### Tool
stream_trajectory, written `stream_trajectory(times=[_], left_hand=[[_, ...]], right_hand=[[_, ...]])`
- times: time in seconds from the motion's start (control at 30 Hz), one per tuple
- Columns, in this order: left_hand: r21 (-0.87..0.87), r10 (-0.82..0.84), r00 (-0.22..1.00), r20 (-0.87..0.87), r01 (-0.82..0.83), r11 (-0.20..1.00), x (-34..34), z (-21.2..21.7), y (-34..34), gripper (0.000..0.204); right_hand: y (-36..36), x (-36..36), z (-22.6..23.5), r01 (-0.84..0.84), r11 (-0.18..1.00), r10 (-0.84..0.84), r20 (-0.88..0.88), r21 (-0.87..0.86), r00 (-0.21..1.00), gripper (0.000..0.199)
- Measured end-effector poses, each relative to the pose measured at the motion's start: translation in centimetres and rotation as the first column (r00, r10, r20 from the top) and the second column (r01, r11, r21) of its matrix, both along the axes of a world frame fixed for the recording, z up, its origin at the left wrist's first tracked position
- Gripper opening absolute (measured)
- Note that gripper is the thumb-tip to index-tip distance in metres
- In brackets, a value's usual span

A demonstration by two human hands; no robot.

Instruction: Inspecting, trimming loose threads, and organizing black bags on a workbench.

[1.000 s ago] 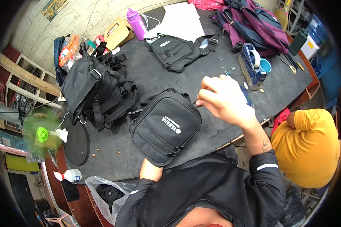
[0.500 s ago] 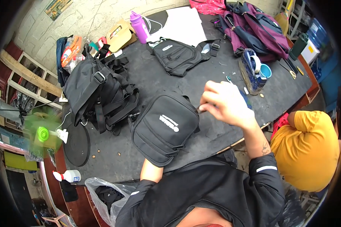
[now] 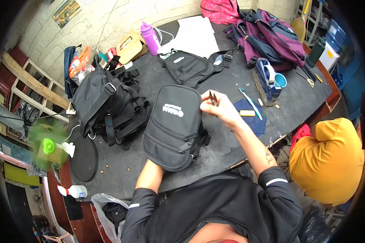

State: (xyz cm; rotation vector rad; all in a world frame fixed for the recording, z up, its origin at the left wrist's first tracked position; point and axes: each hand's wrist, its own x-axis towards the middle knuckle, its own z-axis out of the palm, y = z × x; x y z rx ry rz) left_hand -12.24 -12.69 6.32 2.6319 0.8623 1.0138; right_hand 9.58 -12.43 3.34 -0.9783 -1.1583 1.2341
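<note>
bag (image 3: 170,131): swung straighter, edge likely better presented | right hand (image 3: 222,110): closed around snips (image 3: 215,99), at bag's right edge | left hand: hidden under bag, grip cannot be told

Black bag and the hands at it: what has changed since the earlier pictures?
The bag has turned counterclockwise and shifted upward in the view. The right hand has moved left, baring more of the blue cloth and toothbrush; dark pointed blades now show in its grip. The left hand stays hidden by the bag; the purple bottle stands where it stood.
</note>
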Motion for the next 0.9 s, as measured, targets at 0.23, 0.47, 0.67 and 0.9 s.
stream_trajectory(times=[0.23,0.47,0.67,0.9], left_hand=[[-0.076,-0.067,0.982,0.178,0.081,0.994,-0.6,0.4,2.8,0.016],[-0.143,-0.096,0.922,0.376,0.160,0.977,1.8,-0.7,2.3,0.018],[-0.201,-0.101,0.844,0.527,0.240,0.950,1.4,-2.6,1.4,0.020],[-0.270,-0.079,0.737,0.672,0.342,0.900,1.1,-2.9,3.0,0.022]], right_hand=[[4.5,3.0,4.7,0.106,0.946,-0.214,0.343,0.308,0.915,0.020],[5.5,3.0,4.6,-0.110,0.981,0.077,0.200,0.160,0.977,0.028],[5.7,2.6,1.9,-0.192,0.976,0.184,0.079,0.099,0.980,0.030],[4.8,2.8,-1.0,-0.119,0.990,0.117,0.026,0.070,0.993,0.031]])
